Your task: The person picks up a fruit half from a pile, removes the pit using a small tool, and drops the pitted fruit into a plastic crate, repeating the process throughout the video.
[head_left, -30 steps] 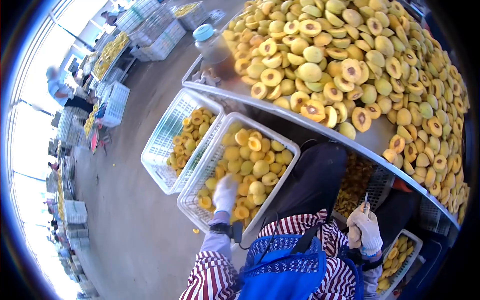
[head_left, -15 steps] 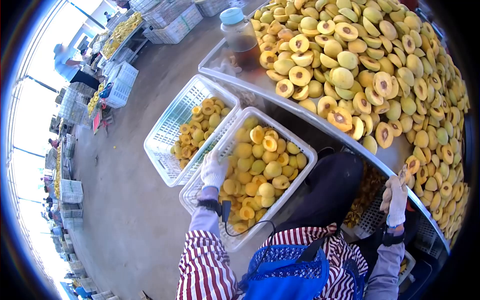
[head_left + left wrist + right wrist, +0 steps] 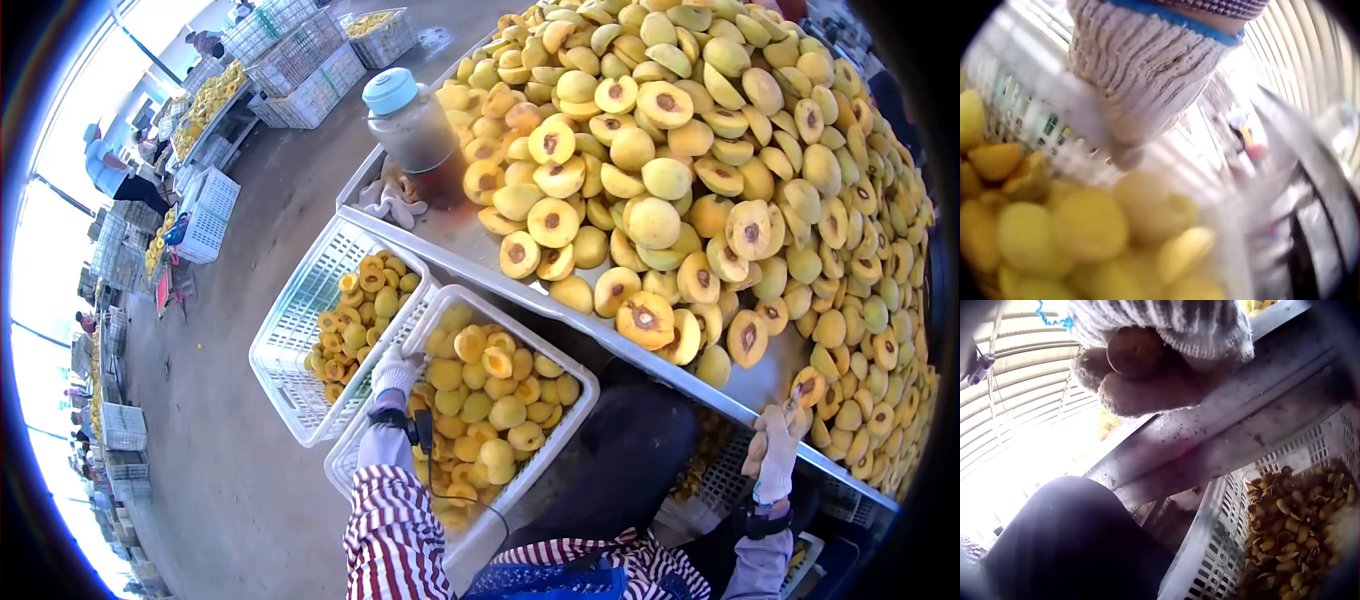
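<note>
In the head view my gloved left hand (image 3: 397,373) grips the rim of the nearer white plastic crate (image 3: 583,392), beside its neighbour, the farther crate (image 3: 285,352). Yellow peach halves (image 3: 478,408) fill the nearer one. The left wrist view shows the glove (image 3: 1147,69) against the crate wall, over blurred fruit. At the table's front edge, my gloved right hand (image 3: 775,452) curls round a tool. The round brown end of the tool's handle (image 3: 1136,351) shows between the fingers in the right wrist view. A cut peach half (image 3: 807,387) is right by those fingertips.
A metal-edged table (image 3: 640,352) bears a large heap of halved peaches (image 3: 690,180). A blue-lidded jar (image 3: 410,125) and a crumpled glove (image 3: 392,200) are at its left corner. Below, a crate holds brown scraps (image 3: 1291,531). People and stacked crates (image 3: 300,70) line the far floor.
My left hand has gone from over the fruit to the crate's left rim. The right hand, with its tool, has risen from my lap to the table edge. The head view has shifted.
</note>
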Demonstrator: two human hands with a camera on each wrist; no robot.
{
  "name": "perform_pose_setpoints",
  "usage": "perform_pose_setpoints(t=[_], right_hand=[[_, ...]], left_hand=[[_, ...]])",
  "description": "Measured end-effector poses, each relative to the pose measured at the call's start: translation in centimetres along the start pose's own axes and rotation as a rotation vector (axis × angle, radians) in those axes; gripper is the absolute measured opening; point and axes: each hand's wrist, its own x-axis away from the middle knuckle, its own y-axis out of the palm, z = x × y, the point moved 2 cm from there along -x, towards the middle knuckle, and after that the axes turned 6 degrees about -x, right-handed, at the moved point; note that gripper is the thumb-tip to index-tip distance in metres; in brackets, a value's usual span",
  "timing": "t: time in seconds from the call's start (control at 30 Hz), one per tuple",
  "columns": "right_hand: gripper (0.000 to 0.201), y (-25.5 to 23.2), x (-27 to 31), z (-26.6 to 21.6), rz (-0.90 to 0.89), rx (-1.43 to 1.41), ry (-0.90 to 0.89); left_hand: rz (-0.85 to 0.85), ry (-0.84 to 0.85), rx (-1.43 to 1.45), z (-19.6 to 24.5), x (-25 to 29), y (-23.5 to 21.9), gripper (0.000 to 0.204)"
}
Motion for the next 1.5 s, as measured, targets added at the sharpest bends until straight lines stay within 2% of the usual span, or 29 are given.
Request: perform_pose_setpoints(t=[0.07,0.17,0.2,0.27,0.3,0.4,0.43,0.53,0.6,0.7,0.83,0.9,1.0,1.07,1.1,1.2,1.23,1.33,1.4,1.5], right_hand=[[0.018,-0.7,-1.4,1.3,-0.002,-0.047,-0.041],[0.018,0.0,-0.8,1.0,0.044,-0.033,-0.033],[0.019,0.4,-0.8,0.6,0.059,-0.011,-0.029],[0.020,1.6,-0.5,-0.8,0.022,-0.018,-0.049],[0.021,1.5,0.5,-1.2,0.003,-0.004,-0.031],[0.023,1.3,0.8,-1.2,-0.004,0.008,0.038],[0.023,1.2,0.6,-1.1,0.001,0.006,0.029],[0.019,1.4,0.5,-0.6,0.060,0.017,-0.036],[0.018,1.5,0.3,-1.0,0.047,0.034,-0.030],[0.020,0.7,-0.3,-0.7,0.012,0.065,0.097],[0.026,1.1,0.3,-1.2,-0.117,0.033,0.038],[0.027,0.2,-0.8,0.1,-0.034,0.033,0.042],[0.027,-0.5,-1.9,1.6,0.031,0.017,-0.017],[0.021,0.0,-0.9,0.1,-0.041,0.023,0.023],[0.027,-0.8,-1.9,1.1,-0.076,0.096,-0.026],[0.029,-0.1,-0.3,-0.3,-0.088,0.073,0.046],[0.028,-0.1,-1.3,0.3,-0.064,0.136,-0.041],[0.029,0.2,-1.7,0.8,0.049,0.140,-0.056],[0.029,0.4,-2.0,0.6,-0.024,0.091,-0.012],[0.029,0.9,-0.4,-0.7,-0.097,0.089,0.015]], left_hand=[[0.121,0.122,0.145,-1.3,1.2,1.0,0.048],[0.288,0.144,0.045,-1.3,1.3,2.1,0.050],[0.233,0.083,0.022,-1.1,0.5,2.3,0.048],[0.261,0.078,-0.060,0.3,-0.6,2.5,0.050],[0.086,-0.020,-0.085,1.1,-0.3,1.4,0.051],[0.088,0.058,-0.020,-0.2,0.8,1.4,0.050],[0.117,0.048,-0.055,0.9,2.4,0.2,0.047],[0.153,0.019,-0.083,0.0,0.2,2.7,0.055],[0.101,0.021,-0.099,0.8,0.0,1.7,0.057],[0.078,-0.007,-0.136,1.3,-0.2,1.2,0.053],[0.009,-0.046,-0.120,1.5,2.1,0.9,0.049],[0.102,-0.036,-0.132,1.6,1.7,1.6,0.049],[0.065,-0.063,-0.190,2.5,1.7,0.4,0.047],[0.051,-0.078,-0.221,2.2,0.9,1.3,0.044],[0.026,-0.080,-0.212,2.5,1.2,0.6,0.042],[-0.018,-0.091,-0.189,2.9,1.7,-0.3,0.038],[-0.030,-0.079,-0.155,2.6,1.7,-0.2,0.045],[-0.125,-0.052,-0.087,2.4,1.6,-1.1,0.054],[-0.185,-0.021,-0.069,2.5,1.7,-2.1,0.057],[-0.105,0.106,-0.096,2.6,2.5,-3.2,0.059]])
